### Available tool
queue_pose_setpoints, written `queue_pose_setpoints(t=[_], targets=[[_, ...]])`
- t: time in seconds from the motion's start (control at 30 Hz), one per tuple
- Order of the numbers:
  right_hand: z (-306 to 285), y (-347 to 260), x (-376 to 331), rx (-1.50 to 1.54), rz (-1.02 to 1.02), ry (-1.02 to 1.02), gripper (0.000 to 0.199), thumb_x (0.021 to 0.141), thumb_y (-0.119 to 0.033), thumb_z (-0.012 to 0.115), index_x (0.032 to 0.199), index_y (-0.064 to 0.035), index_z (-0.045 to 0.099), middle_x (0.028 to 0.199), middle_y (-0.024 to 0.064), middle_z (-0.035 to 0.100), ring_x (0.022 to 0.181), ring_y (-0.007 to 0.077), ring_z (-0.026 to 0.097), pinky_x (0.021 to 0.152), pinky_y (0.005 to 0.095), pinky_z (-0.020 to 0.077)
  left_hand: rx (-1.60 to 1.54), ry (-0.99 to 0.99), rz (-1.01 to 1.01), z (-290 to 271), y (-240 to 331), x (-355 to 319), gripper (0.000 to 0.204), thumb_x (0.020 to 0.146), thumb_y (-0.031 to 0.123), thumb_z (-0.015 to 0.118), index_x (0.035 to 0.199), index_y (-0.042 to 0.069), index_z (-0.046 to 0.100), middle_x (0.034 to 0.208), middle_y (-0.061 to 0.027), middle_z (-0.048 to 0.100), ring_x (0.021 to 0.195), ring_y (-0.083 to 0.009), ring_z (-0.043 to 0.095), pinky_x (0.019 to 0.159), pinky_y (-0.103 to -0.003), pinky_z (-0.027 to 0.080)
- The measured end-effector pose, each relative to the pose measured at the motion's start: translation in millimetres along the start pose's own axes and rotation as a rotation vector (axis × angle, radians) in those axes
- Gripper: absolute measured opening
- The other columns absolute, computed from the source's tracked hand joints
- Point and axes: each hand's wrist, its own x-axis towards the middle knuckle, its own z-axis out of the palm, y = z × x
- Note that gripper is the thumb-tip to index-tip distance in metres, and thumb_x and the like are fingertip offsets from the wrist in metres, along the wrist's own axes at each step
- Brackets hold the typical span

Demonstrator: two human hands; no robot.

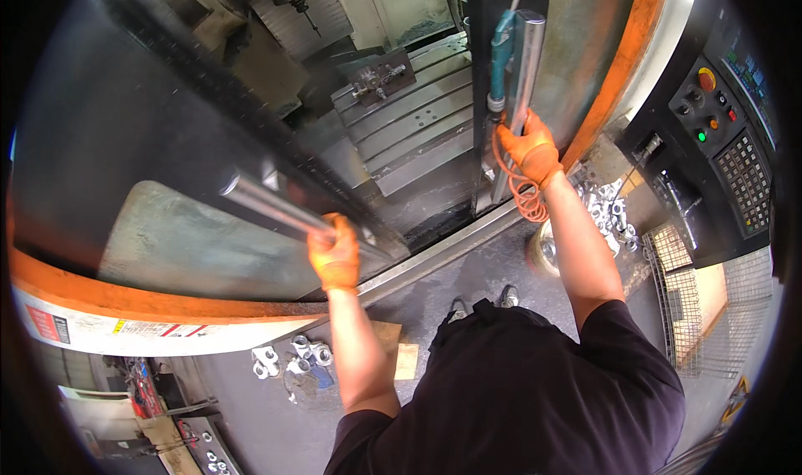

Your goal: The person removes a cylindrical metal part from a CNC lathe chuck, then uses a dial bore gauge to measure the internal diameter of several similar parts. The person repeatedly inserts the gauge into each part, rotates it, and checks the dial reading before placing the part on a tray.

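In an orange glove, the left hand (pixel 335 256) is wrapped around the left door's bar handle (pixel 267 208), which runs toward the frame's upper left, while the right hand (pixel 530 152) grips the near-vertical right door handle (pixel 525 66) at upper centre, the doors standing apart.

Two sliding doors, machine bed in the gap between them

Left hand (pixel 335 259) was wrapped on the left door's handle bar (pixel 267 209), right hand (pixel 530 152) on the right door's handle bar (pixel 524 74), with an air gun (pixel 499 57) hanging just left of that one. The slotted machine bed (pixel 418 120) sat behind the doors with a fixture (pixel 380 78) on it. Control panel (pixel 725 141) was off to the right, loose metal parts (pixel 608 212) below it, more metal parts (pixel 292 360) on the floor (pixel 476 274) lower left.
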Motion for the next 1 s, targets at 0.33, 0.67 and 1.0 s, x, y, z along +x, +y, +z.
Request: queue_pose_setpoints(t=[0.33, 0.67, 1.0], targets=[[50, -21, -31, 0.167, 0.065, -0.207, 0.032, 0.093, -0.024, 0.072, 0.116, -0.0029, 0.064, 0.093, 0.0187, 0.071, 0.084, 0.0328, 0.069, 0.077, 0.042, 0.0547, 0.896, -0.202, 0.244, 114, -23, -17, 0.041, 0.096, 0.038, 0.073, 0.112, 0.001, 0.064, 0.091, -0.0168, 0.072, 0.089, -0.0372, 0.072, 0.084, -0.044, 0.055], [44, -51, -57, 0.032, -0.229, -0.308, 0.044, 0.091, -0.027, 0.069, 0.125, 0.0007, 0.064, 0.114, 0.0259, 0.069, 0.105, 0.043, 0.066, 0.092, 0.0485, 0.0529, 0.873, -0.413, 0.279, 101, -36, -11, 0.048, 0.104, 0.034, 0.065, 0.129, -0.006, 0.055, 0.116, -0.0222, 0.063, 0.106, -0.0354, 0.061, 0.098, -0.046, 0.048], [16, -143, -77, -0.09, 0.11, -0.607, 0.06, 0.098, -0.026, 0.061, 0.155, -0.023, 0.046, 0.149, 0.0077, 0.059, 0.137, 0.0344, 0.057, 0.098, 0.0762, 0.0431, 0.884, -0.655, 0.243, 103, -20, 3, 0.048, 0.105, 0.023, 0.062, 0.138, -0.006, 0.045, 0.126, -0.0216, 0.058, 0.106, -0.0315, 0.059, 0.1, -0.042, 0.047]])
